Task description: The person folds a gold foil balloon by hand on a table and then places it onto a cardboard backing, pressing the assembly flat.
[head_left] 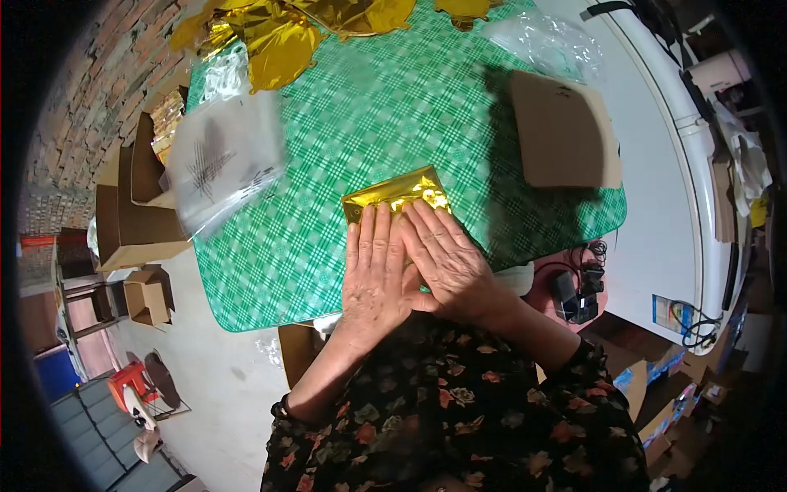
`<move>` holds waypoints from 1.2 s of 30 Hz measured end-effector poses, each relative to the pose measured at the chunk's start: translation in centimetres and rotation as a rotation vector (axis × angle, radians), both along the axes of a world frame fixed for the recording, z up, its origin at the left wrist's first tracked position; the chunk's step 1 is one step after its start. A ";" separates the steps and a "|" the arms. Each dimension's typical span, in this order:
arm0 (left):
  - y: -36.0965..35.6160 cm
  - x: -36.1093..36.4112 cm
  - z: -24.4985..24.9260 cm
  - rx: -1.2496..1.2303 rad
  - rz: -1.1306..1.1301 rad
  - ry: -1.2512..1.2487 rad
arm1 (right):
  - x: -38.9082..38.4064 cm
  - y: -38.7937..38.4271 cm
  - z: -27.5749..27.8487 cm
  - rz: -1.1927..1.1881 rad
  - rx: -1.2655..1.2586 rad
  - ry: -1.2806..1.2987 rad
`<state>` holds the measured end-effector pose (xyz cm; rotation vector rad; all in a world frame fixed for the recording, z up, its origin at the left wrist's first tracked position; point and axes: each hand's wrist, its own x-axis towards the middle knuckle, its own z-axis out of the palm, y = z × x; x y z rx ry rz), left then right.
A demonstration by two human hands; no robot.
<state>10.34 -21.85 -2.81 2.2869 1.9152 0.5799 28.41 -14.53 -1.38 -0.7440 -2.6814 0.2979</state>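
Note:
A folded piece of shiny gold foil [393, 193] lies near the front edge of the green checked tablecloth [311, 213]. Flat on its left part rests my left hand [374, 266], fingers stretched out and pointing away from me. My right hand [445, 258] lies beside it on the foil's right part, its fingers also straight and slanted to the left. The two hands touch near the thumbs. Neither grips anything; the near part of the foil is hidden under them.
Loose gold foil pieces [283, 49] lie at the far edge. Clear plastic bags [225, 156] sit at the left, above open cardboard boxes [135, 217]. A cardboard piece [566, 135] and a clear plastic bag [549, 45] are at the right. Black adapters [578, 295] sit below the table's right side.

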 end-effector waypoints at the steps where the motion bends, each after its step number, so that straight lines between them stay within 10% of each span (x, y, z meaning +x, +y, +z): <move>1: -0.1 0.0 0.4 -0.008 -0.010 -0.055 | 0.0 -0.1 -0.1 -0.011 0.005 0.010; 9: 1.6 -2.3 6.1 -0.143 -0.011 -0.083 | 0.0 -0.3 0.2 -0.019 -0.055 0.010; 36: 6.5 -4.6 2.2 0.049 0.043 -0.042 | -0.1 0.0 -0.2 0.026 -0.131 0.100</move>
